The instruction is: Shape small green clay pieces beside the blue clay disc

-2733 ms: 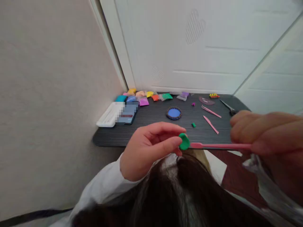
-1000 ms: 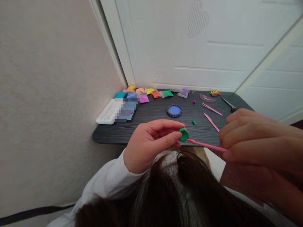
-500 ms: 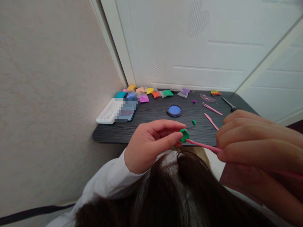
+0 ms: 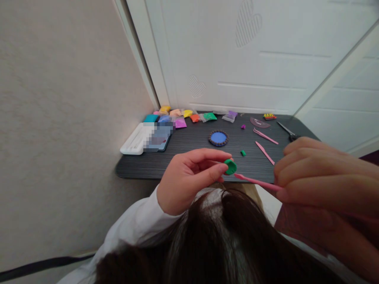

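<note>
My left hand [image 4: 192, 175] pinches a small rounded piece of green clay [image 4: 230, 167] between thumb and fingers, over the table's front edge. From the right, my right hand [image 4: 322, 177] grips a pink modelling tool [image 4: 257, 182], its fingers wrapped round the handle. The tool's tip points left and lies just beside the lower right rim of the green piece; a narrow gap seems to part them. Beyond the hands lie a small green clay bit [image 4: 243, 153] and a blue disc [image 4: 218, 137] ringed with dark brown beads.
Packets of coloured clay, among them a green packet [image 4: 209, 116], line the table's back edge. A white case [image 4: 137, 139] and a partly blurred dark flat object stand left. Pink tweezers [image 4: 265, 136], a pink knife tool [image 4: 264, 152] and scissors [image 4: 289, 132] lie right.
The pink tool's tip has drawn back slightly to the right, off the green clay. The green piece has turned a little in my left hand, and its hollow shows less.
</note>
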`<state>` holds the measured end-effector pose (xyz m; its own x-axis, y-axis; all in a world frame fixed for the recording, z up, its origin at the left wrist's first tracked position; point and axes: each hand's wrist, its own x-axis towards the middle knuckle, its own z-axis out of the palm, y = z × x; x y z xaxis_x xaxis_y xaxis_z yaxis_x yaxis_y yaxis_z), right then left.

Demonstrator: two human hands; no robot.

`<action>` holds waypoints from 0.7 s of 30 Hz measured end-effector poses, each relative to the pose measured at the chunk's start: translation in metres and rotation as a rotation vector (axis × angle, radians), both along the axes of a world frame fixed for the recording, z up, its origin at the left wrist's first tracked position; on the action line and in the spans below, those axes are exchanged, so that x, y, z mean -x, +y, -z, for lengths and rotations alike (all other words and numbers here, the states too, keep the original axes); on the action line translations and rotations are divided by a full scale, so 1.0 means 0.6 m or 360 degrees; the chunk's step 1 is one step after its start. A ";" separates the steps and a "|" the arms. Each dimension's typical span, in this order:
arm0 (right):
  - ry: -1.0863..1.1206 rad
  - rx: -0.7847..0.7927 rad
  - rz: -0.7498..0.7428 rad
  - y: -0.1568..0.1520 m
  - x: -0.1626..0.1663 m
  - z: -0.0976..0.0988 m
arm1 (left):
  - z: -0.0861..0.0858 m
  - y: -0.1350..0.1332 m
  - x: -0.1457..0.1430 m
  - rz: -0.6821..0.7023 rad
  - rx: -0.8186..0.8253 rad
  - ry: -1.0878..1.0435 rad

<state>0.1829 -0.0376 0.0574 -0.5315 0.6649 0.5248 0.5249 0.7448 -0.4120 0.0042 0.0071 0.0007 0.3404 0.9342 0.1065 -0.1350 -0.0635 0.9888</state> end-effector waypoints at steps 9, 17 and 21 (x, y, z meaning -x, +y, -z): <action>-0.0061 -0.0079 -0.0150 0.005 0.002 0.000 | -0.008 -0.002 -0.003 0.0021 0.0026 0.0021; -0.0062 -0.0089 -0.0125 0.004 0.005 -0.007 | -0.009 -0.004 -0.004 0.0014 0.0005 0.0039; -0.0086 -0.0108 -0.0152 0.005 0.006 -0.008 | -0.010 -0.005 -0.004 0.0016 0.0003 0.0037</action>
